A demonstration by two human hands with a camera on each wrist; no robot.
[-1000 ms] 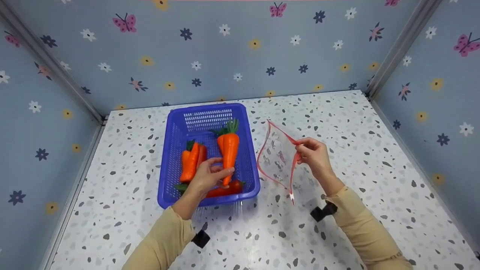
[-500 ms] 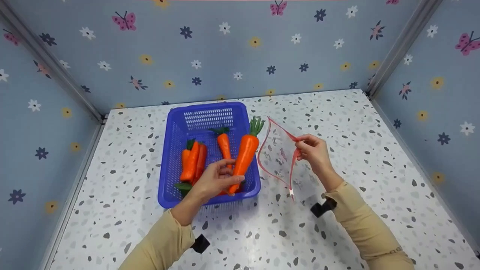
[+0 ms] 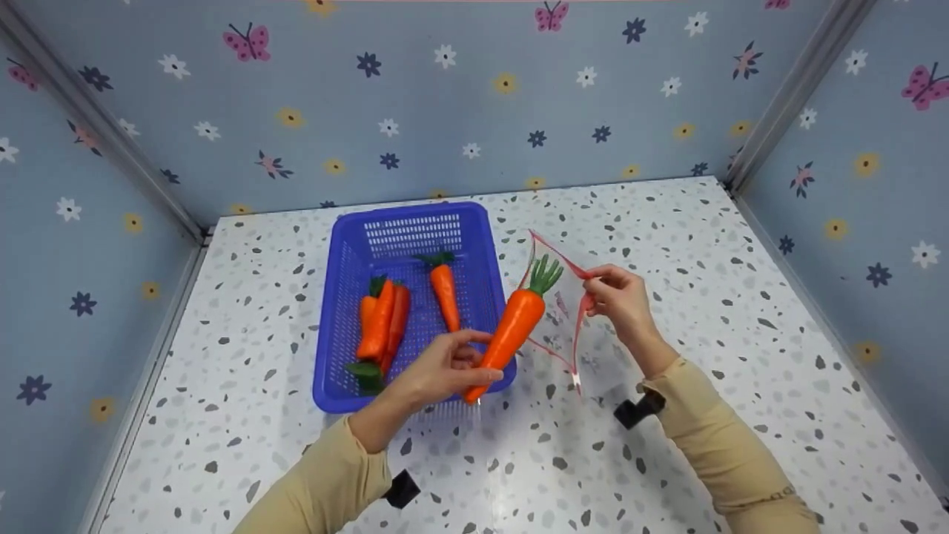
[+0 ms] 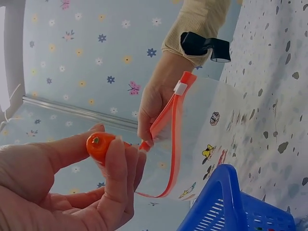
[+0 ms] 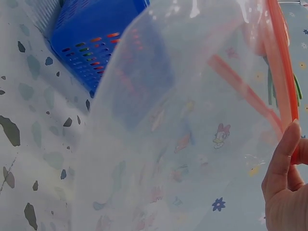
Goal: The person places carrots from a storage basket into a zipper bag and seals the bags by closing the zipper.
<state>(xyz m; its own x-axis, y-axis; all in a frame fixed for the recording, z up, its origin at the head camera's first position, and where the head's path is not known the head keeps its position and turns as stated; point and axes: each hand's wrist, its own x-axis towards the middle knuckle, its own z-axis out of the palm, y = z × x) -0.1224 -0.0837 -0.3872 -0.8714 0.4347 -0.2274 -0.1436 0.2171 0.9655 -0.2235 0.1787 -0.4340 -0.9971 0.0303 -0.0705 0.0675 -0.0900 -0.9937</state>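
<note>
My left hand (image 3: 448,371) pinches an orange carrot (image 3: 517,319) by its narrow tip, over the front right corner of the blue basket (image 3: 324,356). The carrot slants up to the right, and its green top overlaps the mouth of a clear zip bag (image 3: 604,363). My right hand (image 3: 621,297) pinches the bag's red rim, which gapes toward the carrot. In the left wrist view the carrot's tip (image 4: 97,145) sits between thumb and fingers, with the bag's white slider (image 4: 180,88) beyond. The right wrist view shows the bag's printed cartoon side (image 5: 221,137) hanging from the fingers.
Inside the basket lie another carrot (image 3: 444,293), several orange and red peppers (image 3: 382,319), and a green-leafed piece (image 3: 365,372) near the front. The speckled table (image 3: 704,311) is bounded by patterned walls (image 3: 474,96) at the back and sides.
My left hand has lifted the carrot out of the basket and carried it right, toward the bag's mouth. The right hand stays nearly still, holding the bag.
</note>
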